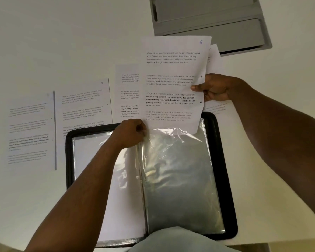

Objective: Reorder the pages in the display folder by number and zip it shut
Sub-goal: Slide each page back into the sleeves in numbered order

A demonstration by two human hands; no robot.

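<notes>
Pages [84, 104] lie on white table [44, 42]; right hand [214, 88] grips page 6 [173, 79], left hand [131, 133] pinches sleeve [178, 170].

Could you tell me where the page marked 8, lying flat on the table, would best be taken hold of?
Probably by its top right corner. The page marked 8 lies flat, its lower edge tucked under the display folder and its left side against another sheet, so that corner is the free one, reachable from the right.

A grey tray [207, 20] sits on the white table [62, 33].
</notes>
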